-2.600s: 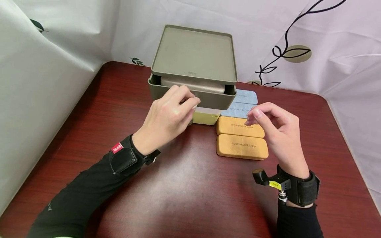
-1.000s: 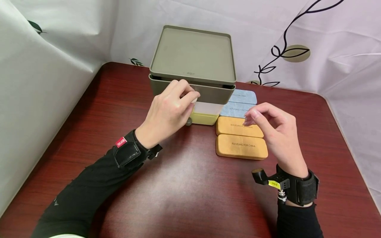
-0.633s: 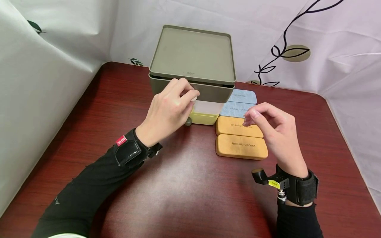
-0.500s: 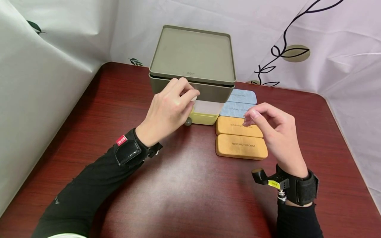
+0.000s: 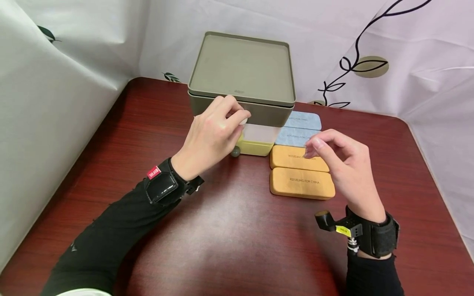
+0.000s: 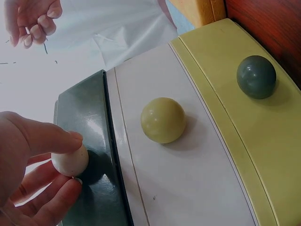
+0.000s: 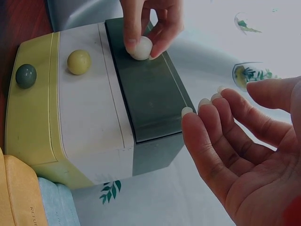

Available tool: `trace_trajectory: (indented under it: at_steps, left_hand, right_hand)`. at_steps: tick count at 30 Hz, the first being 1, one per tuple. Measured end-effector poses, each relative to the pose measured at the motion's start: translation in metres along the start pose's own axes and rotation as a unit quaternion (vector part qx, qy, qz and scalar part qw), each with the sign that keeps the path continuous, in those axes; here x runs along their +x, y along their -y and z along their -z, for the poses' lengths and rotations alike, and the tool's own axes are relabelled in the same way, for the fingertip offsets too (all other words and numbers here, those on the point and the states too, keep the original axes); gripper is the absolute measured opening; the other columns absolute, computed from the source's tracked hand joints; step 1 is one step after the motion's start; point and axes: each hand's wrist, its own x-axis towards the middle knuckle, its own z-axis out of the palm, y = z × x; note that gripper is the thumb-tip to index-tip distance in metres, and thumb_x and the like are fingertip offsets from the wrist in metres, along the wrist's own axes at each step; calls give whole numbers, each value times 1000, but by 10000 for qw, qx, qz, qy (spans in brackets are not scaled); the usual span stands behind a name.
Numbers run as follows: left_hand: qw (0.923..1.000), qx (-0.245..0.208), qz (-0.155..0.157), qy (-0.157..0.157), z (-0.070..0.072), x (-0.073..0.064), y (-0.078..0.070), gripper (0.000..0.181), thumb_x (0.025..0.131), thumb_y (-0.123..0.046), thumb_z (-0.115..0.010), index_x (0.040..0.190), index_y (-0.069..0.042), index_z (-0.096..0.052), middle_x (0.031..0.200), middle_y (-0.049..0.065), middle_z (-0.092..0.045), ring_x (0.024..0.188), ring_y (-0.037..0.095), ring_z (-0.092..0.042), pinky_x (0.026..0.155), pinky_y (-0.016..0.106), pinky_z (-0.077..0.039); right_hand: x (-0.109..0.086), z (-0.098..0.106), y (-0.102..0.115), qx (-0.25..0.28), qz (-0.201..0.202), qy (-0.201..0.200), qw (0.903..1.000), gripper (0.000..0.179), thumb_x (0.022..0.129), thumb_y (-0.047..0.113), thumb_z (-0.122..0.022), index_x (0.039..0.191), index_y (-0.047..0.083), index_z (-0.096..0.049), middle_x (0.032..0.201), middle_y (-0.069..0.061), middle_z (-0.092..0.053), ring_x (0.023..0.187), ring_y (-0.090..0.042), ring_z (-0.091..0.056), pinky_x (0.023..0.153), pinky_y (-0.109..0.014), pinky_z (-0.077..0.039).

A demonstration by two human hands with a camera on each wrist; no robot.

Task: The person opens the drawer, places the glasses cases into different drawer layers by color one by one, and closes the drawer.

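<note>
A stacked drawer unit [image 5: 244,65] with an olive-green top stands at the back of the table. In the left wrist view, my left hand [image 6: 28,165] pinches the white round knob [image 6: 71,162] on the dark green top drawer [image 6: 89,117] between thumb and fingers. That drawer's front sits close under the top, with a thin dark line between them. The white middle drawer [image 7: 89,103] carries a yellow knob [image 7: 79,62], and the yellow bottom drawer [image 7: 33,113] a dark green knob [image 7: 26,76]. My right hand [image 5: 348,168] hovers near the yellow cases, fingers loosely bent, holding nothing.
Two yellow-orange cases [image 5: 301,183] and two light-blue cases [image 5: 305,121] lie in a row right of the drawers. A white sheet [image 5: 92,41] hangs behind and left of the dark red table [image 5: 222,238]. A pale round rim [image 5: 83,292] shows at the bottom edge.
The top drawer stood partly out, showing a shiny pale packet inside; it has slid back under the top and the packet is hidden. My left hand moved with the knob. My right hand barely moved.
</note>
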Motion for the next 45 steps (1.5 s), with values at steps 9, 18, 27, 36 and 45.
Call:
trace_trajectory:
  at_steps: [9, 18, 27, 36, 45]
  left_hand:
    - [10000, -45, -11, -7, -2, 2, 2, 23, 86, 3, -53, 97, -9, -69, 91, 3, -58, 85, 22, -54, 52, 28, -48]
    - [9999, -119, 48, 34, -4, 1, 1, 22, 88, 1, -52, 97, -9, -69, 92, 3, -58, 85, 21, -54, 52, 28, -48]
    - [9999, -86, 68, 89, -3, -1, 1, 21, 86, 1, -56, 99, -9, -69, 94, 3, -59, 88, 21, -55, 53, 29, -50]
    - [10000, 4, 21, 56, -1, 2, 2, 19, 87, 0, -58, 100, -9, -69, 97, 4, -60, 90, 22, -55, 54, 30, -51]
    - [9999, -1, 57, 145, 0, 2, 2, 18, 88, -1, -59, 101, -9, -69, 101, 6, -60, 95, 22, -57, 56, 31, -52]
  right_hand:
    - [0, 1, -1, 43, -11, 21, 10000, 12, 93, 3, -58, 92, -6, -65, 84, -7, -67, 75, -16, -64, 76, -20, -52]
    - [-3, 3, -1, 79, -44, 38, 10000, 11, 93, 2, -58, 93, -6, -65, 85, -7, -67, 75, -16, -65, 76, -20, -53]
    - [-5, 3, -1, 211, -61, 143, 9997, 11, 93, 1, -57, 94, -7, -65, 87, -9, -66, 77, -17, -66, 76, -21, -54]
    - [-1, 4, 1, 62, -4, 134, 9999, 11, 93, 1, -57, 95, -5, -65, 86, -8, -66, 77, -16, -66, 77, -20, -54]
    - [-1, 3, -1, 150, 11, 126, 9998, 10, 93, 1, -57, 94, -6, -65, 86, -8, -66, 77, -17, -66, 76, -20, -54]
